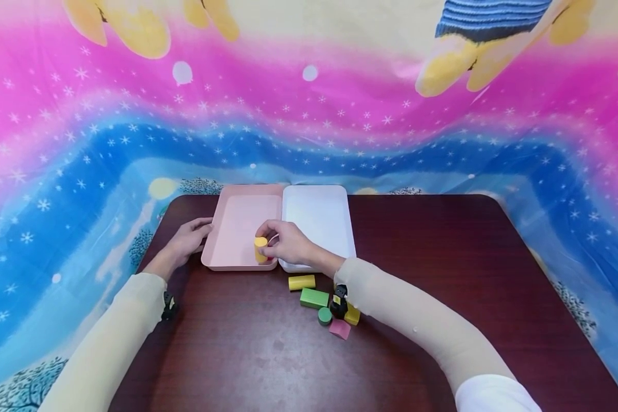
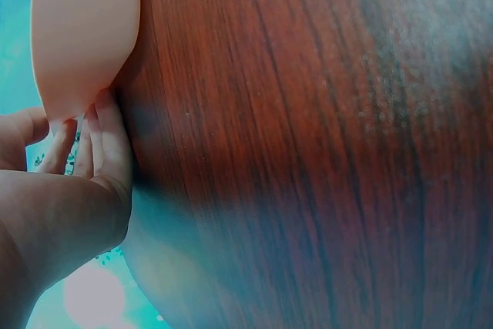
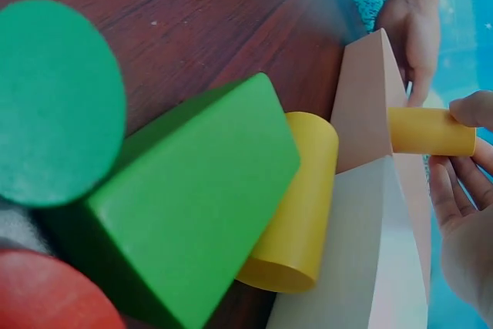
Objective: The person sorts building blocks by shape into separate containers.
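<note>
My right hand (image 1: pixel 288 243) pinches a yellow cylinder block (image 1: pixel 260 249) between thumb and fingers. The block stands upright at the near right corner of the pink tray (image 1: pixel 237 214); whether its base touches the tray floor, I cannot tell. A bit of red shows beside its base, mostly hidden by the hand. In the right wrist view, the held yellow cylinder (image 3: pixel 431 131) appears beyond the tray walls. My left hand (image 1: pixel 187 240) touches the pink tray's left edge. Its fingers (image 2: pixel 113 140) reach out against the tray side in the left wrist view.
A white tray (image 1: pixel 319 212) adjoins the pink one on the right. Nearer lie a yellow cylinder (image 1: pixel 301 282), a green rectangular block (image 1: pixel 314 298), a green round block (image 1: pixel 325 316), a pink block (image 1: pixel 340 329) and a yellow block (image 1: pixel 352 314), below my right forearm. A patterned cloth hangs behind.
</note>
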Motion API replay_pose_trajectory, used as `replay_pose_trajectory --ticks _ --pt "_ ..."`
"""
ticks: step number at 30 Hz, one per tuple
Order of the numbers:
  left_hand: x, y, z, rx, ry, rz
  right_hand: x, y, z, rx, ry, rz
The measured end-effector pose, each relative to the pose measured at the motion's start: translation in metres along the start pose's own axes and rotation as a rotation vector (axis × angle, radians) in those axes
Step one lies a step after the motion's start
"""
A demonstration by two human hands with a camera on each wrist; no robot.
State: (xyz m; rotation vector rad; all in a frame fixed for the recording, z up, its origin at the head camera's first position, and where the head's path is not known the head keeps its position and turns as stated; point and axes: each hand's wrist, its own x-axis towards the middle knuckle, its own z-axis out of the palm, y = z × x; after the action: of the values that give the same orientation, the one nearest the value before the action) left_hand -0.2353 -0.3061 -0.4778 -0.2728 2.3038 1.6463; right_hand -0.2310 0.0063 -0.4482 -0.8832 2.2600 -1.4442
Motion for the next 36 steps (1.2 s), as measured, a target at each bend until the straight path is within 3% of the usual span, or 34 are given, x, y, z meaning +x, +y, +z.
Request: replay_pose_trajectory --ticks 18,36 --pt "-0.0011 -0.0006 0.0006 -0.012 -0.009 0.007 -0.0049 0.0082 0.0079 -0.163 -0.015 -0.031" --pt "-0.0022 0.0006 0.0010 0.002 0.001 0.010 -0.0060 0.0087 -0.0013 -0.131 -0.016 -0.060"
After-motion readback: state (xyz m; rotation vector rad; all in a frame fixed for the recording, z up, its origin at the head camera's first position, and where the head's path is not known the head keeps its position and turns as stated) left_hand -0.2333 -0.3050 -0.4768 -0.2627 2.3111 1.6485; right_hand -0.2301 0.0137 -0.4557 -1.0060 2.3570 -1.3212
